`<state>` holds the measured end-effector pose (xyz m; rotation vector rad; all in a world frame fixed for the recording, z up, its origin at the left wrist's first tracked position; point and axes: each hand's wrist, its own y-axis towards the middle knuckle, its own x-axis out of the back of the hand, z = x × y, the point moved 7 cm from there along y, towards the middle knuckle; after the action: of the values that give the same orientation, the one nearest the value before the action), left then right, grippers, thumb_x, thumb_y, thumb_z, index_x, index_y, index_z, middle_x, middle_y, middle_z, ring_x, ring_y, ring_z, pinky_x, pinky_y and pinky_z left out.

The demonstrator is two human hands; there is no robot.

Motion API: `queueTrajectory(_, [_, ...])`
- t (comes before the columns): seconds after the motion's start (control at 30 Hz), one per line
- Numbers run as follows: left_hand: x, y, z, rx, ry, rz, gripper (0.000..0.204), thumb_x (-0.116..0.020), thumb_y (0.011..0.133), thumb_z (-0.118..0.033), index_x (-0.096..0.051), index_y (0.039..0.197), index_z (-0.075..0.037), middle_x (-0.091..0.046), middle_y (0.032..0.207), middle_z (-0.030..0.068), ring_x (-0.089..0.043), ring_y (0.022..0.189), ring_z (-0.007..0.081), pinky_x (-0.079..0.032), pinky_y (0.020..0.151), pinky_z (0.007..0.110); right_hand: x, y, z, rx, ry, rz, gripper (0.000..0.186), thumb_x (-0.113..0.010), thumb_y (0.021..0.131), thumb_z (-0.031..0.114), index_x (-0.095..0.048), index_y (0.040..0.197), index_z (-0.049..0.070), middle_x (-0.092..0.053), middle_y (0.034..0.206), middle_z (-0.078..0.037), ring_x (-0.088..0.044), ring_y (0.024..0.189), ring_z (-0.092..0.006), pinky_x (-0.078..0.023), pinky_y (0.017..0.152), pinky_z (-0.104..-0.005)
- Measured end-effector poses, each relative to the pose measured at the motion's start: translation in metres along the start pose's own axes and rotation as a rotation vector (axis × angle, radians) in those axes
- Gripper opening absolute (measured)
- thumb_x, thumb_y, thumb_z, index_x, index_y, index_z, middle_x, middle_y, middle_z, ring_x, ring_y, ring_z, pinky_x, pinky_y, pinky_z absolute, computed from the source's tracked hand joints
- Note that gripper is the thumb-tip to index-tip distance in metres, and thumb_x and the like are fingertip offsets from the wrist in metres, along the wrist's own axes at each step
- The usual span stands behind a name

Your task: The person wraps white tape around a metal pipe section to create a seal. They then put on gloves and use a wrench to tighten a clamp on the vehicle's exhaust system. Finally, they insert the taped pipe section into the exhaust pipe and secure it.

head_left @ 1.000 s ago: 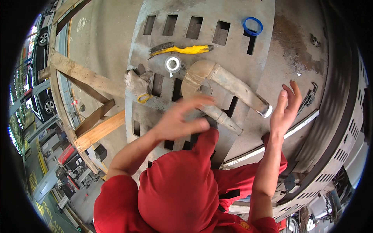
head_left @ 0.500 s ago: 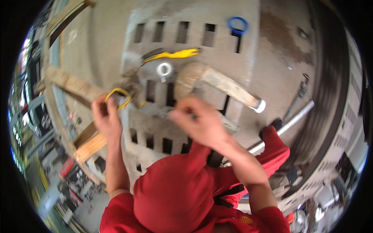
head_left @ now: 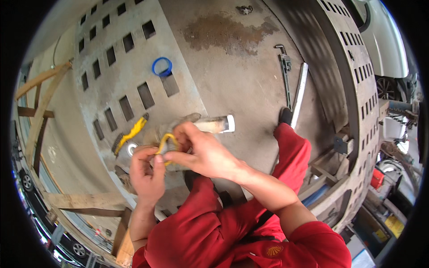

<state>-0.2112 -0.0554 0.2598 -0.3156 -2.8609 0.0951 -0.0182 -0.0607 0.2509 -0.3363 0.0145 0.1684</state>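
Note:
A thin yellow ring [head_left: 163,142] is pinched between the fingers of my left hand [head_left: 147,176]. My right hand [head_left: 208,154] meets it from the other side, thumb and fingers closed at the ring's edge. Under my hands lies a worn pipe piece [head_left: 212,125] with a white end, mostly covered by my right hand. To the left are a yellow and black hand tool [head_left: 134,129] and a small white ring [head_left: 131,148], partly hidden by my left fingers. Farther off, a blue ring [head_left: 154,67] rests on the slotted metal plate [head_left: 134,67].
A pipe wrench [head_left: 285,73] and a long silver pipe [head_left: 300,91] lie on the floor at right, near my shoe. A slotted metal beam [head_left: 328,67] runs beyond them. Wooden framing [head_left: 89,201] stands at left. A dark stain [head_left: 228,33] marks the far floor.
My view has turned, so the plate and its things appear farther left. My right hand, apart before, has come over to the yellow ring in my left hand.

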Motion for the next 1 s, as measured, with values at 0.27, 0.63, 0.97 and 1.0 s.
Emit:
queueTrajectory(0.27, [-0.132, 0.046, -0.074, -0.621, 0.463, 0.398, 0.031, -0.078, 0.083, 0.005, -0.067, 0.111, -0.001, -0.067, 0.11, 0.0165, -0.069, 0.106, 0.0364, -0.057, 0.093, 0.045, 0.077, -0.042, -0.067, -0.242, 0.408, -0.345, 0.018, -0.06, 0.105, 0.017, -0.065, 0.107, 0.0, -0.066, 0.071, -0.007, -0.061, 0.063, -0.0129, -0.05, 0.059, -0.0342])
queueTrajectory(0.63, [-0.294, 0.059, -0.041, -0.702, 0.794, 0.922, 0.026, -0.072, 0.08, -0.006, -0.068, 0.106, -0.005, -0.069, 0.117, 0.0123, -0.069, 0.11, 0.03, -0.055, 0.083, 0.039, 0.192, -0.083, -0.128, -0.172, 0.324, -0.755, 0.021, -0.064, 0.101, 0.01, -0.061, 0.085, -0.003, -0.068, 0.071, -0.012, -0.065, 0.063, -0.0177, -0.05, 0.056, -0.0353])
queueTrajectory(0.97, [-0.347, 0.123, 0.057, 0.303, 0.314, 1.031, 0.046, -0.052, 0.096, 0.005, -0.057, 0.142, 0.005, -0.065, 0.141, 0.0168, -0.061, 0.131, 0.0298, -0.048, 0.111, 0.04, 0.211, -0.064, -0.162, -0.282, -0.398, -0.691, 0.021, -0.071, 0.093, 0.02, -0.061, 0.091, 0.002, -0.068, 0.082, -0.024, -0.068, 0.078, -0.0477, -0.053, 0.069, -0.056])
queueTrajectory(1.0, [-0.347, 0.117, 0.065, 0.445, 0.118, 0.998, 0.05, -0.051, 0.097, 0.006, -0.055, 0.146, 0.005, -0.064, 0.142, 0.0146, -0.061, 0.132, 0.0262, -0.048, 0.111, 0.039, 0.206, -0.058, -0.17, -0.313, -0.413, -0.653, 0.022, -0.07, 0.093, 0.022, -0.062, 0.09, 0.002, -0.069, 0.082, -0.024, -0.069, 0.078, -0.0474, -0.054, 0.069, -0.0563])
